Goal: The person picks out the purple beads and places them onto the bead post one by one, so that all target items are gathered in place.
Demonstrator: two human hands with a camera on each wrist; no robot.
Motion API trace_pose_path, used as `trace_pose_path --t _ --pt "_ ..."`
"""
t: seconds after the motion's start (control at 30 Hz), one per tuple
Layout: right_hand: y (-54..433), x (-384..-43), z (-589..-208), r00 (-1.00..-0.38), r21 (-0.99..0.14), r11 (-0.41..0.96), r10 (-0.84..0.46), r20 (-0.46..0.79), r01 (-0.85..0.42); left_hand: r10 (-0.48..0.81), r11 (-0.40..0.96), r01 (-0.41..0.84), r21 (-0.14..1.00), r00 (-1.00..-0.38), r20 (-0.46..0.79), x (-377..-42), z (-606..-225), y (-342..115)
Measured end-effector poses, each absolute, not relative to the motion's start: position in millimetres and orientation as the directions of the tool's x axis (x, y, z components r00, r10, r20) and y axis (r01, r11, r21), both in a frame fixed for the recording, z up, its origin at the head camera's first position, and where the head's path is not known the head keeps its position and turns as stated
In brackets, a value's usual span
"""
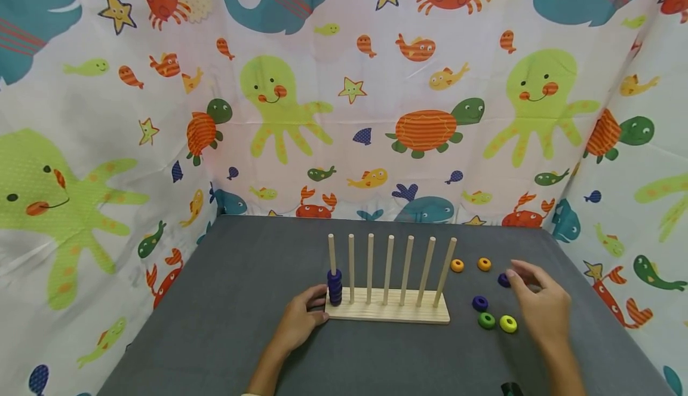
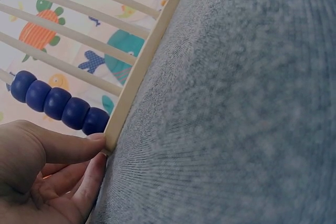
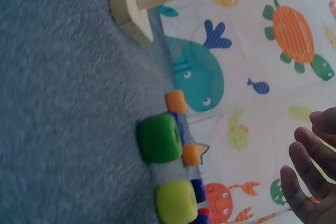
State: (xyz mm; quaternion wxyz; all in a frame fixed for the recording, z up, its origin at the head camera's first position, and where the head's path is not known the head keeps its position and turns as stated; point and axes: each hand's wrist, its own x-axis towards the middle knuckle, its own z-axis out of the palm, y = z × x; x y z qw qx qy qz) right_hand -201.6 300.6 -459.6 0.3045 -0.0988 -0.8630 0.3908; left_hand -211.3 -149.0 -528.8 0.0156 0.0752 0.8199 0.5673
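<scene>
A wooden peg rack (image 1: pixel 387 314) with several upright pegs stands on the grey table. Several dark blue ring beads (image 1: pixel 335 288) are stacked on its leftmost peg. My left hand (image 1: pixel 301 318) grips the left end of the base; in the left wrist view, thumb (image 2: pixel 79 148) and fingers pinch its corner beside the stack. Over the table to the right, my right hand (image 1: pixel 545 306) hovers with loosely bent fingers next to a dark blue bead (image 1: pixel 503 280). Nothing shows between the fingers of the right hand (image 3: pixel 315 166) in its wrist view.
Loose beads lie right of the rack: two orange, one of them (image 1: pixel 484 264) farther back, another dark blue bead (image 1: pixel 480 303), a green bead (image 1: pixel 486 321) and a yellow bead (image 1: pixel 507 324). A black object (image 1: pixel 511 389) shows at the front edge. A sea-animal curtain (image 1: pixel 355 145) surrounds the table.
</scene>
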Motion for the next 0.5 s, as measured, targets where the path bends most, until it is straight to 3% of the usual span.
trace_pose_path --t 0.5 --pt "333.2 -209.5 -486.3 -0.831 -0.736 0.664 0.479 0.283 0.133 0.134 0.367 0.092 0.925 -0.99 0.046 -209.5 -527.3 -148.4"
